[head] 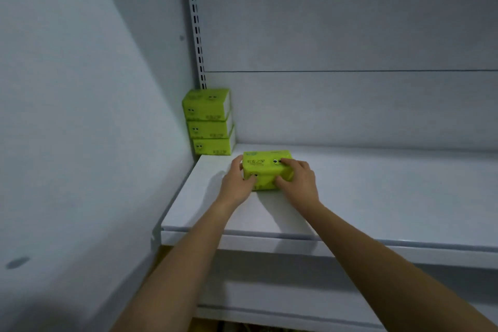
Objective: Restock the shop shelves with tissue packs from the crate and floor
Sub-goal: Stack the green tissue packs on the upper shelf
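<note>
My left grip (238,183), right grip (296,179) clasp green tissue pack (265,167) by its ends. Pack rests on shelf (377,191), near stack of three (208,122) in back-left corner. Judgement: restocking barely begun; this pack not yet in place, long run of shelf to fill.

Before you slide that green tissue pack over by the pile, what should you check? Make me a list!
1. Grip: left hand and right hand both hold the tissue pack: ok.
2. Tissue pack rests flat on the shelf: ok.
3. The stack of three packs in the back left corner stands upright: ok.
4. Bare shelf room right of the stack: ok.
5. Tissue pack's print faces the same way as the stack's: cannot tell.
</note>
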